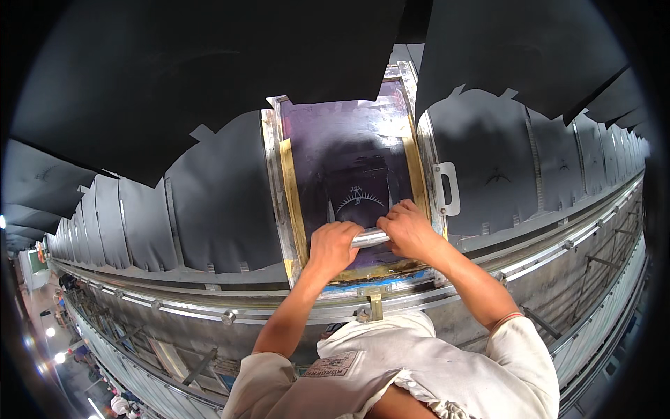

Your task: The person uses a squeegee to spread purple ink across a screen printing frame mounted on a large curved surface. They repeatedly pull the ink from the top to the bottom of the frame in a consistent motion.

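Note:
My left hand point(333, 246) and my right hand point(410, 229) are wrapped round the two ends of a squeegee's silvery bar handle point(370, 238). The squeegee is over the near part of a printing screen point(328, 133) with purplish mesh. A pale curved design with short spikes shows in the mesh just beyond my hands. Yellowish tape point(290, 188) runs along the inner sides of the screen's frame point(273, 174). The squeegee's blade is hidden under my hands. On the frame's right side is a white loop handle point(454, 187).
Dark fabric pieces point(220, 195) lie in a long row on the table, some at right bearing a small design point(497, 174). More dark sheets point(209, 63) hang low above. A metal rail point(188, 311) with knobs borders the near edge; a bracket point(376, 306) meets it.

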The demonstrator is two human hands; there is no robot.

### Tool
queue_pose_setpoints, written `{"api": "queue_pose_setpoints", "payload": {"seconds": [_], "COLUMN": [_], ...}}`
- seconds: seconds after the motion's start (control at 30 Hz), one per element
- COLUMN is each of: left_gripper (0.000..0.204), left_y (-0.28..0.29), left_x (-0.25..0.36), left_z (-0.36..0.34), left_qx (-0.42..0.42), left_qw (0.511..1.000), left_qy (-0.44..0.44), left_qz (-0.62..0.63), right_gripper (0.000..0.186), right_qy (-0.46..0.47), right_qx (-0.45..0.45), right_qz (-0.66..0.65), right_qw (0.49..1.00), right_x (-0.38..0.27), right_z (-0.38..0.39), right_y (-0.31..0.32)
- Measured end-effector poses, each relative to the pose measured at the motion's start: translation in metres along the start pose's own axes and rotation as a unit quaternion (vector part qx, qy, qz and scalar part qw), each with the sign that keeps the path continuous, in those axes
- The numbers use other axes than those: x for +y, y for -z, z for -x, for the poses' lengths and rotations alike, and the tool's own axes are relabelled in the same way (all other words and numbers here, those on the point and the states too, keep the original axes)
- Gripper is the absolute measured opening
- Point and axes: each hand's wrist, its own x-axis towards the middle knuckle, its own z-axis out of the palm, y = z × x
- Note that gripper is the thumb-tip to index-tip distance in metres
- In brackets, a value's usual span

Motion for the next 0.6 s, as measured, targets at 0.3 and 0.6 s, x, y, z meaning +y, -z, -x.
{"api": "queue_pose_setpoints", "payload": {"seconds": [0.3, 0.6], "left_gripper": [0.021, 0.024], "left_y": [0.046, 0.027], "left_x": [-0.046, -0.039], "left_z": [-0.12, -0.095], "left_qx": [0.03, 0.065], "left_qw": [0.998, 0.996], "left_qy": [-0.006, -0.015], "left_qz": [-0.048, -0.062], "right_gripper": [0.017, 0.021], "right_qy": [-0.011, -0.014], "right_qx": [0.035, 0.039], "right_qz": [-0.01, 0.011], "right_qw": [0.999, 0.999], "right_x": [0.071, 0.058], "right_z": [-0.104, -0.084], "right_y": [0.04, 0.023]}}
